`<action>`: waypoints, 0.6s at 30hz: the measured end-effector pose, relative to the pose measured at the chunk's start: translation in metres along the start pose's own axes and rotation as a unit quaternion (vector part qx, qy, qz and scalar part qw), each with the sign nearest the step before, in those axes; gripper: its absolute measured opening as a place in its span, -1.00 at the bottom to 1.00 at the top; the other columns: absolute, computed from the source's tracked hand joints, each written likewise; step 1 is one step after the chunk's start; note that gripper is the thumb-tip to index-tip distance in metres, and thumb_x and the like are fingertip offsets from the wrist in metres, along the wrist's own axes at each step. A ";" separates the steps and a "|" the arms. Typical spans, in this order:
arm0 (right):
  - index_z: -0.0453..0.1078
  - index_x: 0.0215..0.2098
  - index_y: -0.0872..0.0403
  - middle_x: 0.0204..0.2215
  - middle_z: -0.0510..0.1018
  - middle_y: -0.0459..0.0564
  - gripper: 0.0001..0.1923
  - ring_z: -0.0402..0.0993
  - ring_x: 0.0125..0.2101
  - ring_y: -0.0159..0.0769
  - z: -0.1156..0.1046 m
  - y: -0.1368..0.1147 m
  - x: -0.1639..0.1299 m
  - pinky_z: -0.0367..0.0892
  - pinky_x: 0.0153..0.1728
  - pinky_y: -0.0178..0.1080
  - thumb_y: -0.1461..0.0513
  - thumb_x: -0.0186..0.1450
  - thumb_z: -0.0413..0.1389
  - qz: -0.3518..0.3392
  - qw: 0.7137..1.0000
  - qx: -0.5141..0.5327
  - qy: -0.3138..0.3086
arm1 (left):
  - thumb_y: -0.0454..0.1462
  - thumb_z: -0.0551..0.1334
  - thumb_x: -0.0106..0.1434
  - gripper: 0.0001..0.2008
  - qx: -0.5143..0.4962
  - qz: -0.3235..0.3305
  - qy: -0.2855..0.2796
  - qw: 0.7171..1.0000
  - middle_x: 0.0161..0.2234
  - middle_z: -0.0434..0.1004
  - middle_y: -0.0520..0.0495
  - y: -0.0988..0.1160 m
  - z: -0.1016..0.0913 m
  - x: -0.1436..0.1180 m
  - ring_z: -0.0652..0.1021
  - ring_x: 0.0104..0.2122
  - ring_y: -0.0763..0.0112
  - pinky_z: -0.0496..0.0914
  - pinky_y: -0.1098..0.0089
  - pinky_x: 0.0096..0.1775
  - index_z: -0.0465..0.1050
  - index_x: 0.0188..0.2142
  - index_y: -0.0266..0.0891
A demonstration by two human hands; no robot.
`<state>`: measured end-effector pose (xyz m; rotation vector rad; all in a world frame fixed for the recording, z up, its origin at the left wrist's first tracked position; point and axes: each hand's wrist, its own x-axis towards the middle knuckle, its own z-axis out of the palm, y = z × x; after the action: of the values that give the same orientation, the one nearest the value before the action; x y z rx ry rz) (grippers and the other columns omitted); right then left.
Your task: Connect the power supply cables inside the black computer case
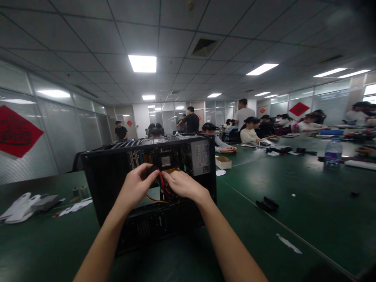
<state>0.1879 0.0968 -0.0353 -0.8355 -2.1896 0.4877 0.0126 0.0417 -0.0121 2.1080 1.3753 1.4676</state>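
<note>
An open black computer case (114, 176) stands upright on the green table (264, 235) in front of me. Both my hands reach into its open side. My left hand (138, 186) pinches a small black connector at the end of red and yellow wires (162, 188). My right hand (183, 184) grips the same bundle of wires just beside it, fingers closed. A power supply with a white label (200, 157) sits in the case's upper right corner. The inner boards behind my hands are mostly hidden.
White gloves and a grey block (26, 205) lie at the left. A small black part (266, 204) and a white scrap (289, 243) lie at the right. A cardboard box (223, 162) and a water bottle (333, 152) stand farther back. Several people sit and stand along the far tables.
</note>
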 end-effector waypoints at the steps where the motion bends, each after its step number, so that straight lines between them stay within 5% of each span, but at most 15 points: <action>1: 0.46 -0.38 0.08 -0.39 0.59 0.04 -0.48 0.51 -0.28 -0.21 -0.007 -0.009 -0.004 0.24 -0.26 -0.29 0.00 0.47 -0.18 -0.004 1.000 0.000 0.017 | 0.03 0.26 0.20 -0.58 0.023 0.010 0.007 1.000 -0.23 0.62 -0.13 0.005 0.001 0.003 0.58 -0.25 0.21 0.45 0.28 -0.19 0.51 -0.17 -0.29; 4: 0.38 -0.43 0.11 -0.50 0.54 0.00 -0.39 0.46 -0.46 -0.33 -0.024 -0.028 -0.015 0.23 -0.42 -0.34 -0.07 0.48 -0.27 -0.008 0.995 0.099 -0.012 | 0.02 0.27 0.20 -0.60 0.048 0.034 0.022 0.998 -0.27 0.63 -0.11 0.014 0.005 0.008 0.59 -0.28 0.22 0.45 0.32 -0.23 0.53 -0.18 -0.27; 7: 0.31 -0.46 0.10 -0.63 0.42 -0.12 -0.47 0.32 -0.62 -0.43 -0.036 -0.035 -0.021 0.15 -0.57 -0.37 -0.08 0.45 -0.15 0.006 0.986 0.157 -0.061 | 0.00 0.25 0.24 -0.60 0.022 0.043 -0.029 0.998 -0.22 0.62 -0.10 0.014 0.005 0.003 0.59 -0.23 0.23 0.47 0.33 -0.20 0.50 -0.10 -0.24; 11: 0.26 -0.50 0.09 -0.63 0.29 -0.19 -0.57 0.21 -0.60 -0.47 -0.048 -0.040 -0.025 0.08 -0.56 -0.38 0.01 0.42 -0.05 -0.023 0.989 0.139 0.052 | -0.07 0.24 0.27 -0.53 0.004 0.057 -0.176 0.983 0.00 0.56 -0.11 0.022 -0.003 -0.011 0.56 -0.04 0.24 0.46 0.32 -0.02 0.38 0.13 -0.14; 14: 0.22 -0.51 0.09 -0.62 0.28 -0.20 -0.58 0.17 -0.58 -0.48 -0.054 -0.045 -0.029 0.05 -0.54 -0.37 0.03 0.42 -0.04 -0.033 0.987 0.131 0.085 | -0.09 0.25 0.27 -0.60 0.028 0.043 -0.278 0.959 -0.09 0.61 -0.07 0.037 -0.010 -0.019 0.59 -0.14 0.27 0.49 0.34 -0.10 0.46 0.07 -0.13; 18: 0.24 -0.51 0.08 -0.61 0.32 -0.18 -0.59 0.22 -0.57 -0.46 -0.058 -0.050 -0.033 0.09 -0.51 -0.36 0.05 0.43 -0.05 -0.032 0.988 0.135 0.067 | -0.12 0.23 0.28 -0.73 0.068 0.069 -0.275 0.957 -0.18 0.65 -0.03 0.048 -0.016 -0.024 0.60 -0.22 0.27 0.50 0.37 -0.16 0.60 -0.11 -0.11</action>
<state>0.2273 0.0434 0.0142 -0.6316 -1.9666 0.6606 0.0244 -0.0075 0.0112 2.4789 1.1513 0.7380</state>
